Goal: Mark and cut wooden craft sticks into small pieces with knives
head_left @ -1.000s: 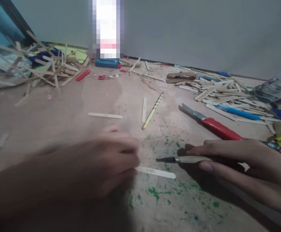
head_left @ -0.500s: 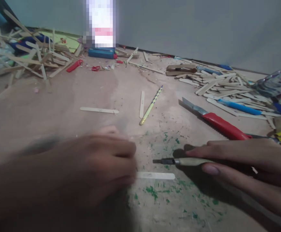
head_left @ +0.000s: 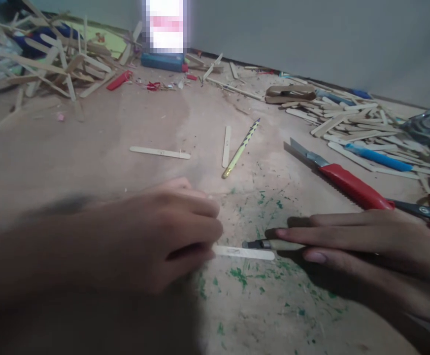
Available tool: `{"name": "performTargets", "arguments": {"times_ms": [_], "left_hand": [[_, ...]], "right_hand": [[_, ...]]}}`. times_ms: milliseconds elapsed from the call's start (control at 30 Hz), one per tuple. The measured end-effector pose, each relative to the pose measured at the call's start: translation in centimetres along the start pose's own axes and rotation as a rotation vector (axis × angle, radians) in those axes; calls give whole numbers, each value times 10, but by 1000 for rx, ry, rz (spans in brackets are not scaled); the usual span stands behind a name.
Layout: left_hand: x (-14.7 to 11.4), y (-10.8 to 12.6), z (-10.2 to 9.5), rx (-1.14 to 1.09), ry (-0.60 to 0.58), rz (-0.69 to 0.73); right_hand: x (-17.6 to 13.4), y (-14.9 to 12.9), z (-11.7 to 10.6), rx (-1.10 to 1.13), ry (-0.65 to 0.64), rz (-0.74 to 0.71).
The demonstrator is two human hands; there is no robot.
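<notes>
My left hand (head_left: 178, 231) is closed on one end of a wooden craft stick (head_left: 246, 252), pinching it close to the tabletop. The stick's free end points right and bears a small pencil mark. My right hand (head_left: 362, 251) has its thumb and fingers around the pale handle of a small carving chisel (head_left: 264, 244). The chisel's dark metal tip points left, just above the stick's far edge in view; whether they touch I cannot tell. Behind them lie a yellow patterned pencil (head_left: 241, 149), a marked craft stick (head_left: 226, 147) and another marked stick (head_left: 160, 153).
A red utility knife (head_left: 355, 186) with its blade out lies behind my right hand, near scissors (head_left: 421, 209). Craft sticks are heaped at right (head_left: 351, 125), with a blue pen (head_left: 379, 158) on them. A tangled stick pile (head_left: 59, 69) stands at back left. Green flecks mark the table.
The camera view has shifted, so most things sit higher and further right. The chisel tip has come closer to the craft stick. Both hands keep their holds.
</notes>
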State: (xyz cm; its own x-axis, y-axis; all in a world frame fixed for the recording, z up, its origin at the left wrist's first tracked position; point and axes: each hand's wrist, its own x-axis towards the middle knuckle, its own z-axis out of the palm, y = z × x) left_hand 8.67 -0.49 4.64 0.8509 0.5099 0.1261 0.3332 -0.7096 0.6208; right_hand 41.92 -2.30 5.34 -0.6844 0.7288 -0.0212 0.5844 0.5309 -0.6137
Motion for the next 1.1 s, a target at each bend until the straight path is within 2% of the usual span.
{"name": "performTargets", "arguments": {"times_ms": [200, 633, 1100], "left_hand": [[1, 0, 1, -2, -6, -7], [1, 0, 1, 24, -6, 1], [-1, 0, 1, -3, -6, -40]], "right_hand": [[-2, 2, 5, 48, 31, 17], [-3, -6, 5, -15, -31, 25], [2, -8, 6, -44, -52, -81]]}}
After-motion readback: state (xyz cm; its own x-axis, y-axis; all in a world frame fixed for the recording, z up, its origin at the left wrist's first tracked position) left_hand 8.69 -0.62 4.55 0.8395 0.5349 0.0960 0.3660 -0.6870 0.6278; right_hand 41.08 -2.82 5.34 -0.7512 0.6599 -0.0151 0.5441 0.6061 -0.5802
